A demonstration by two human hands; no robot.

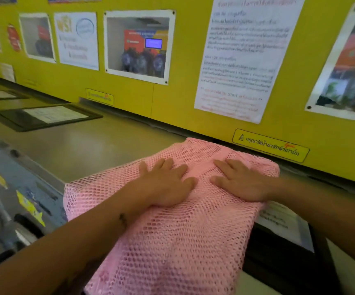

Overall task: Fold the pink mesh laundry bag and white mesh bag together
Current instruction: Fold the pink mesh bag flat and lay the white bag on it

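Note:
The pink mesh laundry bag (172, 235) lies folded on the grey machine top (83, 143), stretching from the yellow wall toward me. My left hand (168, 184) rests flat on its far half, fingers spread, palm down. My right hand (242, 182) lies flat beside it on the bag's right side, also palm down with fingers apart. Neither hand grips anything. No white mesh bag shows; whether it lies under or inside the pink one is hidden.
A yellow wall (172, 99) with taped notices and photos runs along the back. A black-framed sheet (44, 117) lies on the top at left, another black frame with a paper (285, 231) lies under the bag's right edge. Machine fronts (12, 199) drop off at left.

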